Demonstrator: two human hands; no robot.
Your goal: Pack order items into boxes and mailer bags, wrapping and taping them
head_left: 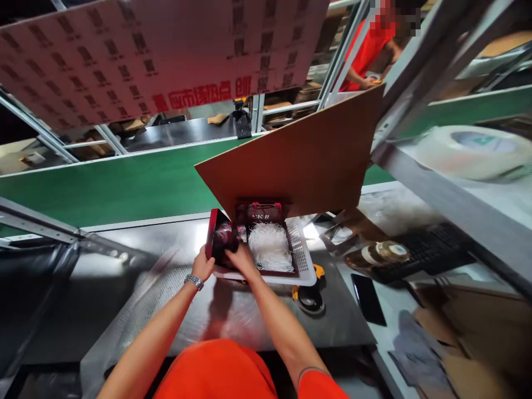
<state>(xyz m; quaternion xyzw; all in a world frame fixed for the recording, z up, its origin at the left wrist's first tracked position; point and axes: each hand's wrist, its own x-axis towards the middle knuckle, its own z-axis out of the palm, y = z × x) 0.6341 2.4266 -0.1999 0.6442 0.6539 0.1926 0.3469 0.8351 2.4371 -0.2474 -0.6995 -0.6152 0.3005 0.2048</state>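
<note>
My left hand (203, 264) is closed on the near left edge of a dark red box (213, 235), tilted over the left end of a white plastic basket (306, 255). Clear, shiny wrapping shows inside the box. At the box's right side is my right hand (241, 260), its fingers bent in and partly hidden; what they grip I cannot make out. Within the basket lies an open dark tray filled with white shredded paper (270, 247). Behind the shreds stands a dark bag (261, 212) with red cords and "SK-II" lettering.
A large cardboard sheet (299, 155) stands behind the basket. To the right are a tape dispenser (310, 296), a phone (369, 299), a tape roll (382, 253) and a keyboard (432, 252). Bubble wrap (153, 291) lies left. Across the green belt (103, 194) a person (366, 55) works.
</note>
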